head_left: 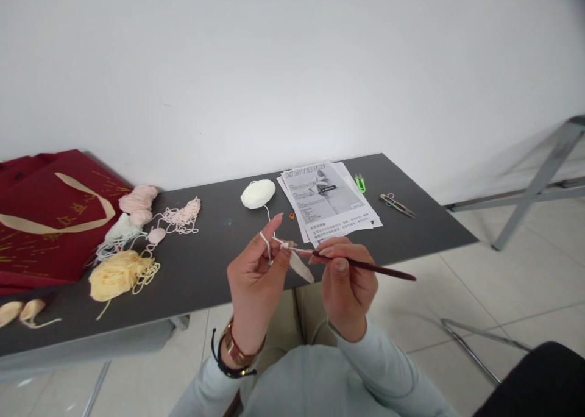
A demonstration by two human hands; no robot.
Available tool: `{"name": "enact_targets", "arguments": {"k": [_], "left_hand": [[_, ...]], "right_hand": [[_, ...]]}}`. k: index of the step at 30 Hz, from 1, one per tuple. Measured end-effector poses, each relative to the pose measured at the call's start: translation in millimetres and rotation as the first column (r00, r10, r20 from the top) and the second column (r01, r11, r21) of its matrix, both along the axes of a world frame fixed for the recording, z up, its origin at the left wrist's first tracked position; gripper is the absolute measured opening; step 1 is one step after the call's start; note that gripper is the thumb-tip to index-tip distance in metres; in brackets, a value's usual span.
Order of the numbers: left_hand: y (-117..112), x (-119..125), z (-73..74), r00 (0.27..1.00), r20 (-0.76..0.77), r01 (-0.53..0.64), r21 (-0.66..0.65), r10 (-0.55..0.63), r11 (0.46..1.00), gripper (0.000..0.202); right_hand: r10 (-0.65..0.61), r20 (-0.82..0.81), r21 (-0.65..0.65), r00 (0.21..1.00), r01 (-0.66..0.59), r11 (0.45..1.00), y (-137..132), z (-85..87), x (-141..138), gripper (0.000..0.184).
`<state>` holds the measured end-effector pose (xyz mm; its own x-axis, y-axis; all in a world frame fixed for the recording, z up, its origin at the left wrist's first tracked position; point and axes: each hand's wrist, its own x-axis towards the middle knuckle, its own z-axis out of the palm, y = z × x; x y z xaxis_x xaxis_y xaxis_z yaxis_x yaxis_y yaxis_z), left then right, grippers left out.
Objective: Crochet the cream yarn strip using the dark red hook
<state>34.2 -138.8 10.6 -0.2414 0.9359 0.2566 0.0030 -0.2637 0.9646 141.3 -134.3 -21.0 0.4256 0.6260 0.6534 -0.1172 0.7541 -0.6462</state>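
Observation:
My left hand (259, 277) pinches a small white crochet piece (302, 269) between thumb and fingers, with white yarn looped over the raised index finger. In my right hand (347, 280) is a crochet hook (379, 267) with a dark brown handle, held like a pencil. The hook's thin metal shaft points left and meets the yarn at the top of the piece; its tip is hard to make out. From my left hand the strand runs back to a white yarn ball (258, 194) on the dark table.
Printed sheets (326, 200) lie behind my hands. Right of them are green thread snips (360, 183) and metal scissors (397, 205). A small orange item (291, 216) sits beside the sheets. Pink yarn (138, 202), yellow yarn (116, 275) and a red bag (46, 222) occupy the table's left.

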Motion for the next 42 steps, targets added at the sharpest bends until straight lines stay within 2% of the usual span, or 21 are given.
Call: {"name": "enact_targets", "arguments": {"k": [5,11,14,18,22,27,31,36,42], "left_hand": [[-1.4,0.8,1.4,0.999,-0.025,-0.019,0.020,0.020,1.000,0.045],[-0.3,2.6,0.9,0.997,-0.060,-0.037,0.020,0.038,0.999,0.042],[-1.1,2.8,0.1,0.988,-0.137,-0.067,0.035,0.072,0.997,0.042],[-3.4,3.6,0.0,0.946,-0.290,-0.114,0.115,0.143,0.987,0.043],[-3.2,4.9,0.3,0.931,-0.315,-0.143,0.157,0.186,0.977,0.035],[-2.8,5.2,-1.4,0.925,-0.339,-0.130,0.148,0.174,0.980,0.042],[-5.8,6.0,-3.0,0.943,-0.278,-0.145,0.151,0.183,0.978,0.045],[-8.9,10.6,-2.4,0.939,-0.232,-0.222,0.159,0.255,0.962,0.043],[-10.1,12.3,1.1,0.855,-0.339,-0.262,0.372,0.393,0.891,0.050]], "right_hand": [[0.026,0.000,0.026,1.000,-0.026,0.999,-0.9,1.9,0.5,0.013],[-0.016,0.074,0.003,0.997,0.016,1.000,-2.5,2.0,2.2,0.013],[-0.029,0.137,-0.025,0.990,0.033,0.999,-4.2,1.4,3.9,0.013],[-0.044,0.189,0.003,0.981,0.044,0.999,-7.4,-2.8,6.0,0.012],[-0.073,0.256,0.032,0.964,0.067,0.997,-9.5,-9.0,7.0,0.013],[-0.066,0.104,-0.052,0.992,0.071,0.996,-6.2,-9.6,8.4,0.015],[0.031,-0.001,-0.039,1.000,-0.031,0.999,-2.5,-10.7,9.1,0.013],[0.050,-0.039,-0.022,0.998,-0.051,0.998,-4.1,-16.3,7.0,0.011],[0.036,0.078,-0.061,0.996,-0.031,0.998,-14.4,-19.5,7.7,0.010]]}}
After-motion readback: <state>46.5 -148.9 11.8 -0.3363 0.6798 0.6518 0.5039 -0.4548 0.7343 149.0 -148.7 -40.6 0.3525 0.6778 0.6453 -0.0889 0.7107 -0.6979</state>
